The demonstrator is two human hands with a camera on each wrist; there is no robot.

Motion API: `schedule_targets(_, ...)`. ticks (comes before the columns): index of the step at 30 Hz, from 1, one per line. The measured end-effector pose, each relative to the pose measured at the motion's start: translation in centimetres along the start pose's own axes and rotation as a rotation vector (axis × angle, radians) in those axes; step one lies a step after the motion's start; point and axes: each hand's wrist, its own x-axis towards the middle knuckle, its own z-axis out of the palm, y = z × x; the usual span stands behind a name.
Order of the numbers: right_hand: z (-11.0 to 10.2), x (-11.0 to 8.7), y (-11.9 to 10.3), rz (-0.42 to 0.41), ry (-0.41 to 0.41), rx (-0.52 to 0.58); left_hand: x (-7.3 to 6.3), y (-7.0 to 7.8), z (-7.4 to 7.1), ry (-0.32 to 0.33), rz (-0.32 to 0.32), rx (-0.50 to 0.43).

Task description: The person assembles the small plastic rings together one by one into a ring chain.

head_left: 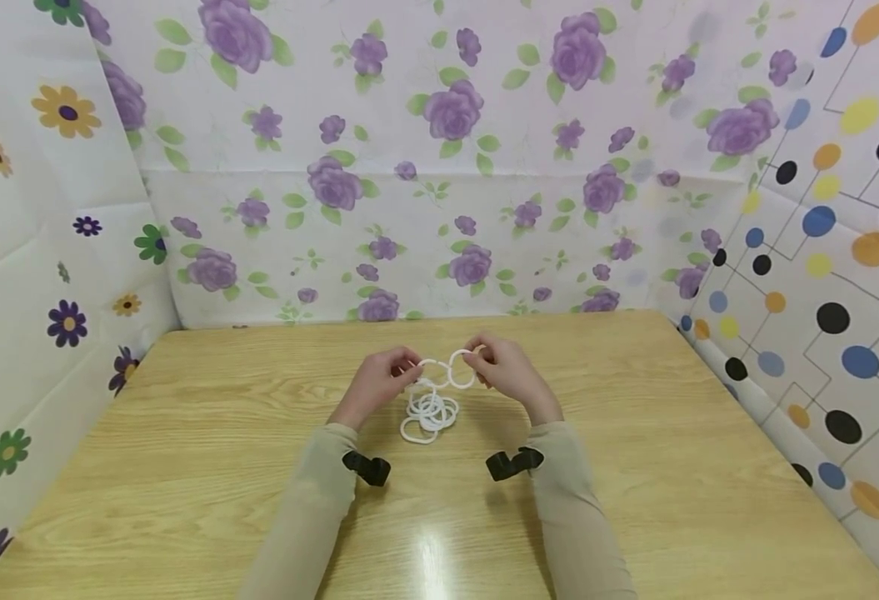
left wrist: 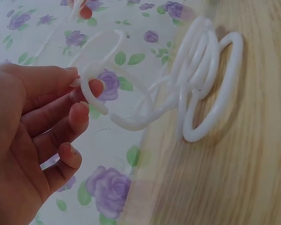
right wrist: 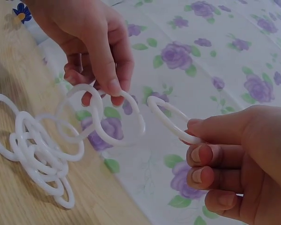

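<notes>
Between finger and thumb, my left hand (head_left: 377, 379) pinches a white plastic chain link (left wrist: 89, 96), which has a gap in its loop in the left wrist view. More linked white links hang from it down to a pile of chain (head_left: 432, 412) on the table. My right hand (head_left: 512, 371) pinches another white link (right wrist: 166, 119) between thumb and forefinger. In the right wrist view that link stands apart from the one in the left hand (right wrist: 100, 51); from the head their edges meet or overlap. Both hands are raised above the table.
The wooden table (head_left: 184, 467) reaches back to a flowered cloth wall (head_left: 409, 250). Patterned cloth stands at the left (head_left: 27, 275) and right (head_left: 784, 317). A black wrist camera (head_left: 367, 468) sits on the left sleeve, another camera (head_left: 512, 464) on the right.
</notes>
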Motion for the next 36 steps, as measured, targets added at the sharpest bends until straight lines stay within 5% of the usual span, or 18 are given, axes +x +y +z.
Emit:
schedule_targets(16,1.2,0.3,1.0,0.031,0.023,-0.032,0.3,0.2,1.2,-0.073,0.049,0.012)
schedule_targets(36,1.4,0.4,0.6,0.061,0.021,-0.004,0.0,0.6,0.8,-0.147,0.113,0.008)
